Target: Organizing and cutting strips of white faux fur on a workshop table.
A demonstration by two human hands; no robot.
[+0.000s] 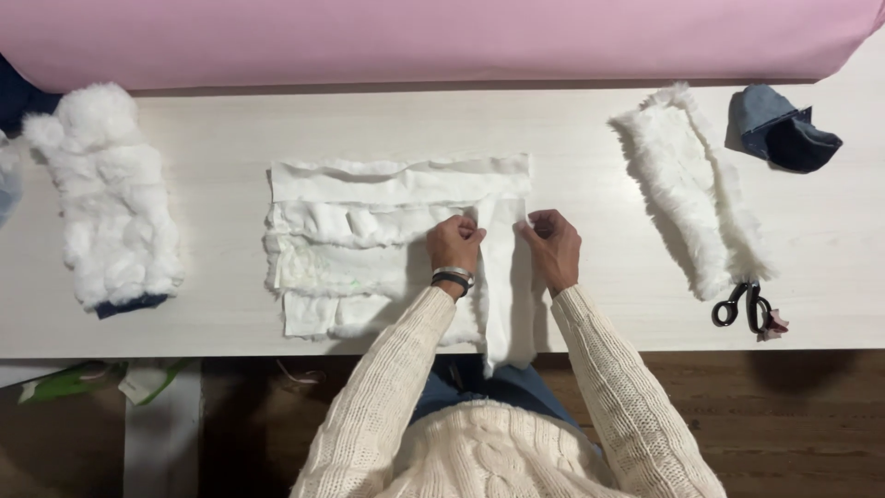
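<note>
A flat stack of white fabric pieces [369, 231] lies in the middle of the pale table [221, 138]. A long white fabric strip [502, 286] runs down its right side and hangs over the near table edge. My left hand [454, 243] pinches the strip's upper left edge, a dark band and a bracelet on its wrist. My right hand [551, 242] pinches the strip's upper right edge. Both arms wear a cream cable-knit sweater.
A white fluffy fur bundle [109, 198] with a dark blue bit under it lies at the left. A white fur strip [691, 189] lies at the right, black scissors [742, 306] at its lower end. A denim piece [782, 129] sits far right. Pink fabric [442, 37] spans the back.
</note>
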